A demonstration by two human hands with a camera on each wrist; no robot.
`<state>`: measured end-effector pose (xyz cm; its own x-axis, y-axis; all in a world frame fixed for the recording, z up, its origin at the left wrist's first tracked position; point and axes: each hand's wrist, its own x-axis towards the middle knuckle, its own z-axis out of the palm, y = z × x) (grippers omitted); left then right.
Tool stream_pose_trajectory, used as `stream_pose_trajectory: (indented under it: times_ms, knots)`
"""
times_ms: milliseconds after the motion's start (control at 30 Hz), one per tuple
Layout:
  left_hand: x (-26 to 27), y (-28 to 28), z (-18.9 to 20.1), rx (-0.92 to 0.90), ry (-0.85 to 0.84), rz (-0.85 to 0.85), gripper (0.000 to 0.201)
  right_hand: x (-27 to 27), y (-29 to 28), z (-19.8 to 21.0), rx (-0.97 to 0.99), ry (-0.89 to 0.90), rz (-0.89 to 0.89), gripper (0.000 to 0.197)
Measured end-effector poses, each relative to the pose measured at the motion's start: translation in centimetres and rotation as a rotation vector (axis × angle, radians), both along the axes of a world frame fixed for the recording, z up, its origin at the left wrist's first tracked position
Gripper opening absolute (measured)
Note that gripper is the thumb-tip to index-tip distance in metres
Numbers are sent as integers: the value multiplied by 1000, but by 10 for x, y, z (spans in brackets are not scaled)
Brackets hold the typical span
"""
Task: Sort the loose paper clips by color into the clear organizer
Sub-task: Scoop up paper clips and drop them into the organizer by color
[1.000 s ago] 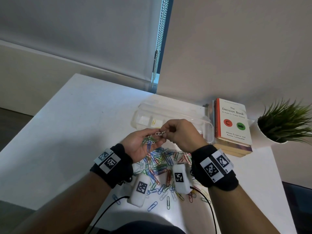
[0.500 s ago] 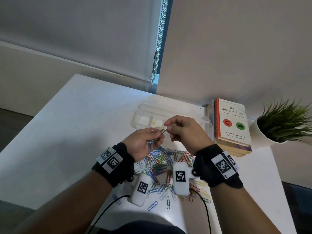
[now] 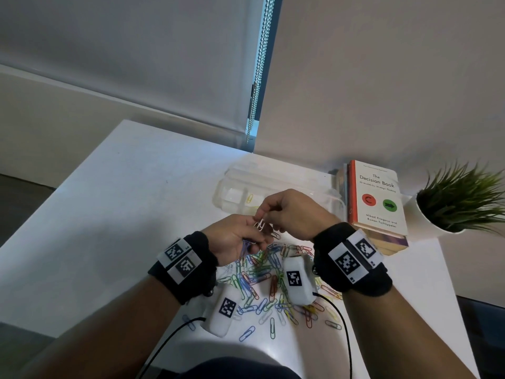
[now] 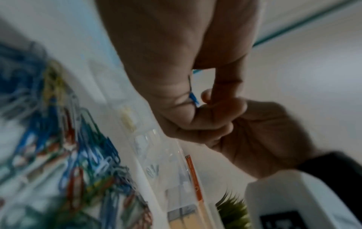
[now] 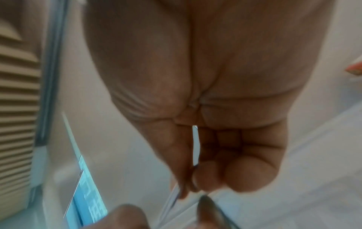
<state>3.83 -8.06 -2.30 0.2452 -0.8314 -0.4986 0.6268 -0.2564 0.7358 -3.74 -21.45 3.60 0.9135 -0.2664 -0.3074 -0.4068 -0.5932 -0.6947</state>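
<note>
Since the earlier frames, both hands are shifting slightly: right hand (image 3: 293, 213) is pinching a white wire paper clip (image 3: 259, 225) near the clear plastic organizer (image 3: 273, 184); left hand (image 3: 235, 242) is clenching several clips. Most colored clips (image 3: 270, 280) are remaining unsorted on the white tabletop (image 3: 123, 214).

Black wristbands (image 3: 188, 272), checkered marker tags (image 3: 352, 257)

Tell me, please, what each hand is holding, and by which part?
Right hand pinches a white clip by its top end; left hand grips a bunch of clips in its palm.
</note>
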Motion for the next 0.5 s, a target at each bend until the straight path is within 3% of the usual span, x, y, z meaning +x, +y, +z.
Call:
stream_pose_trajectory:
  times_ms: [100,200,300,400,500]
  knots:
    - [3,-1,-1,-10,288,142,16,-3,-3,1,108,-107,-177,16]
    - [6,-1,0,-9,449,259,55,-7,-7,2,143,-200,-293,15]
    - [10,0,-2,-29,499,327,77,-8,-21,-7,94,-250,-412,12]
    - [13,2,-4,-24,502,395,80,-6,-38,-22,-116,-222,-492,15]
    - [14,4,-4,-40,507,415,82,0,-40,-31,-233,-110,-464,12]
